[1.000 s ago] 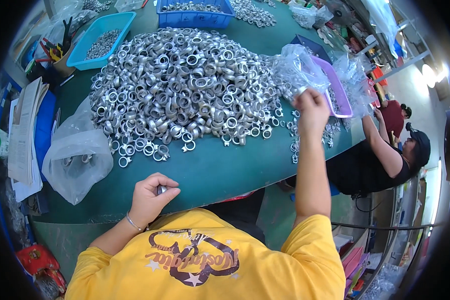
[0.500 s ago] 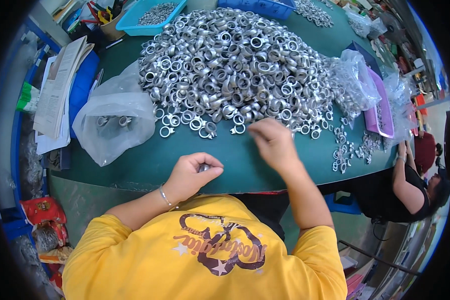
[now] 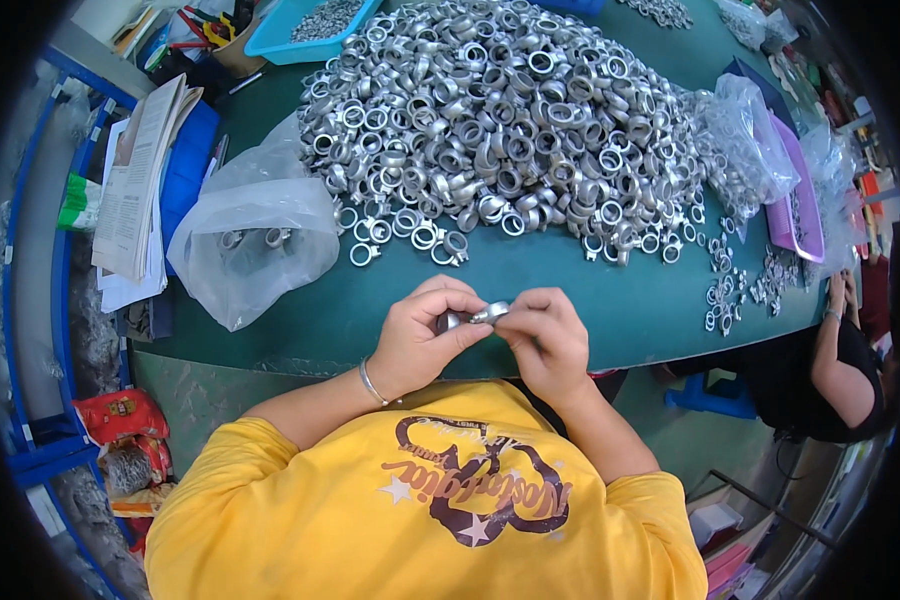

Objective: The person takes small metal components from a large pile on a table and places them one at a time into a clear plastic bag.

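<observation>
Left hand and right hand meet at near table edge, fingertips of both pinching small metal fitting between them, held just above green table; loose rings lie beyond; clear plastic bag to left; big heap of metal fittings farther back; risk: pinch grip slips, fitting drops off edge into lap.

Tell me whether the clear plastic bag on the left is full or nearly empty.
Nearly empty. The clear plastic bag lies slumped on the green table, and only a few metal rings show through it.
</observation>
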`<state>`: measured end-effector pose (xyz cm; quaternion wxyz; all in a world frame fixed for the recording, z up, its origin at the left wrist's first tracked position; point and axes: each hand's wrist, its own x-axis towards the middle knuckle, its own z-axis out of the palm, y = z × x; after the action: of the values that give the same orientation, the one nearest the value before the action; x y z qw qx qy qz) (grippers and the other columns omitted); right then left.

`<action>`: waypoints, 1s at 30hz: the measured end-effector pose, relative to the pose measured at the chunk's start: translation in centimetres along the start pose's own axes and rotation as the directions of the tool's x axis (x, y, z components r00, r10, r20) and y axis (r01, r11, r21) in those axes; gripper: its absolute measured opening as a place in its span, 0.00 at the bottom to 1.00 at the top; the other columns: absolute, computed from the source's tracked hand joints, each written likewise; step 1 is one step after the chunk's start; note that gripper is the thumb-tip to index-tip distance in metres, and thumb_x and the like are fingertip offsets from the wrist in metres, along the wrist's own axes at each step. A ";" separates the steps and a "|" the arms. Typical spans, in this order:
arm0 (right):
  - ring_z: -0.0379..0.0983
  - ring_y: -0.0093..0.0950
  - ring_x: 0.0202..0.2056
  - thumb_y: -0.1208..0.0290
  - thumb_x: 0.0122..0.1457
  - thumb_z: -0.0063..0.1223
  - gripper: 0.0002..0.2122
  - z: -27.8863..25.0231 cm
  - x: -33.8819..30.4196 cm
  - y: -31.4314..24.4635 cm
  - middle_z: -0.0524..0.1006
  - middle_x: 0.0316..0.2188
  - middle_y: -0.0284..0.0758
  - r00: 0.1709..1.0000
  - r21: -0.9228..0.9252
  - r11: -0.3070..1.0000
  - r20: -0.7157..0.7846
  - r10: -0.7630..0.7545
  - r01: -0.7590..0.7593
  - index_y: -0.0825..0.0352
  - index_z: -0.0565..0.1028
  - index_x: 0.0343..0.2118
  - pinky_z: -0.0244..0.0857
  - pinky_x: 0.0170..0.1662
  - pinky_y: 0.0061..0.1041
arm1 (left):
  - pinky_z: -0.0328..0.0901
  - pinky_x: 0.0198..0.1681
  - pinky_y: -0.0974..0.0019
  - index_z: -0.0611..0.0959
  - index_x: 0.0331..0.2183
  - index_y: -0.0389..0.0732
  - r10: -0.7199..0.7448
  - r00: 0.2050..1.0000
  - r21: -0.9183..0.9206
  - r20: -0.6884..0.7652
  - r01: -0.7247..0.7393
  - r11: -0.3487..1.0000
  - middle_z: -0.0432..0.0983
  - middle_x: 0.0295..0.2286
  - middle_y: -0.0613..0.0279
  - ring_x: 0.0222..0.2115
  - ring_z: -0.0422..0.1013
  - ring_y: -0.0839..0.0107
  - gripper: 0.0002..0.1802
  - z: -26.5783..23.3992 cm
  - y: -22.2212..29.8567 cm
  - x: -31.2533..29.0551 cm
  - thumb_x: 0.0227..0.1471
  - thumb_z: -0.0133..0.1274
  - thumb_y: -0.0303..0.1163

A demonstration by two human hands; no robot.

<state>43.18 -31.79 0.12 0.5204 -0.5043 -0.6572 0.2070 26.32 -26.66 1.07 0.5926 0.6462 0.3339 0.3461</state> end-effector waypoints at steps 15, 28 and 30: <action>0.72 0.26 0.34 0.82 0.52 0.50 0.08 -0.5 -1.1 0.3 0.72 0.35 0.41 0.825 0.813 0.298 0.343 0.449 -0.500 0.74 0.70 0.37 0.71 0.34 0.23 | 0.60 0.27 0.79 0.80 0.33 0.36 0.006 1.000 -0.030 0.020 -0.005 1.000 0.71 0.28 0.64 0.25 0.66 0.81 0.14 -0.2 0.9 0.1 0.37 0.59 0.19; 0.70 0.26 0.35 0.87 0.46 0.54 0.08 -0.2 -0.9 -0.1 0.69 0.37 0.40 0.960 0.565 0.779 0.108 0.259 -0.274 0.73 0.71 0.30 0.68 0.38 0.21 | 0.61 0.27 0.78 0.82 0.33 0.37 0.149 0.988 0.120 0.043 -0.153 0.981 0.73 0.25 0.63 0.25 0.67 0.78 0.15 -0.3 1.2 0.5 0.36 0.60 0.19; 0.70 0.26 0.33 0.87 0.44 0.55 0.08 -0.1 -1.0 -0.4 0.70 0.35 0.40 0.973 0.490 0.844 0.035 0.229 -0.216 0.72 0.72 0.28 0.67 0.36 0.21 | 0.60 0.26 0.79 0.82 0.33 0.37 0.152 0.988 0.128 0.043 -0.156 0.979 0.73 0.25 0.63 0.25 0.66 0.79 0.14 -0.3 1.0 0.4 0.37 0.60 0.19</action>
<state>43.08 -32.82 -0.02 0.6120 -0.4309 -0.5136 0.4196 26.34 -26.24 2.08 0.5257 0.7133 0.2951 0.3574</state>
